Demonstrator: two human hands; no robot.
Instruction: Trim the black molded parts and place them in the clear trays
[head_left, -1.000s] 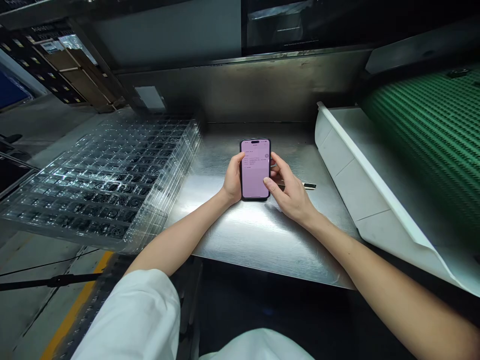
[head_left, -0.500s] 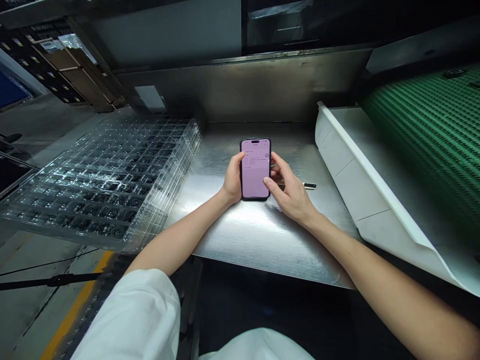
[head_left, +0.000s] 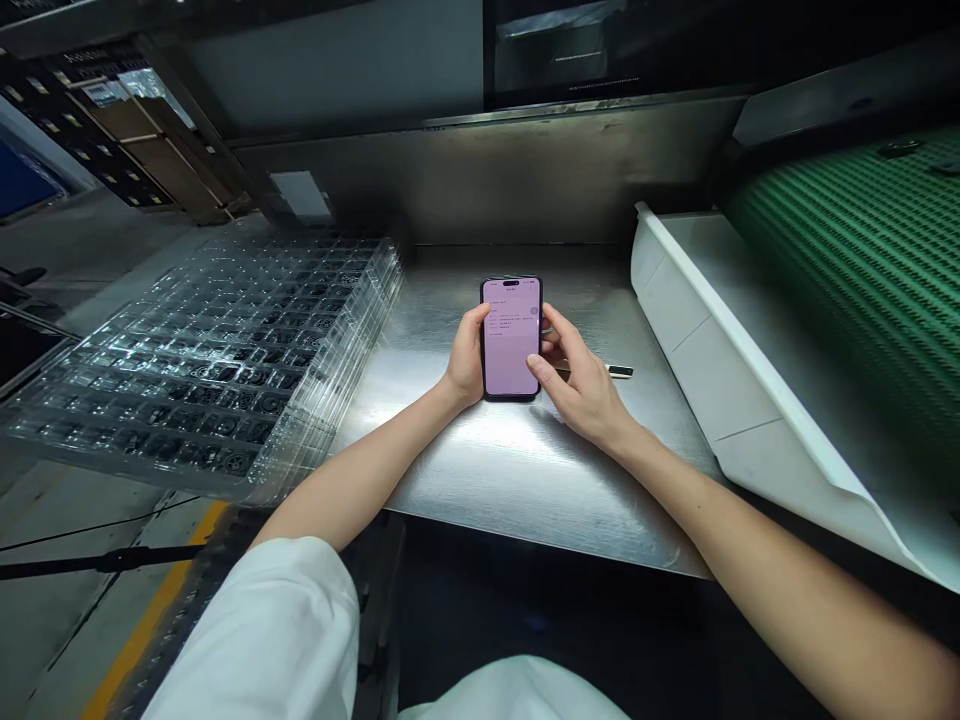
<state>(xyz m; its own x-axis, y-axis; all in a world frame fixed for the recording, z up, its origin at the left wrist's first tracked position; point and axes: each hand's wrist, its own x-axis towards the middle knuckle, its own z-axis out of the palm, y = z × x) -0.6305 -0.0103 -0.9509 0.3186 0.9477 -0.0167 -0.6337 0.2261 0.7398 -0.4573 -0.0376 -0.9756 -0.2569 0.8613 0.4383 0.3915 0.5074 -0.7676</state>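
A dark phone (head_left: 510,338) with a lit pinkish screen is held upright over the steel bench (head_left: 517,470). My left hand (head_left: 465,358) wraps round its left edge, with the thumb on the rim. My right hand (head_left: 581,380) grips the right edge, its thumb lying on the lower right corner of the screen. Both forearms stretch out from the bottom of the view.
A stack of clear plastic trays (head_left: 202,360) holding small dark parts lies on the left. A small flat metal piece (head_left: 619,371) rests on the bench to the right of my right hand. A white chute (head_left: 720,370) and a green ribbed belt (head_left: 862,260) stand at the right.
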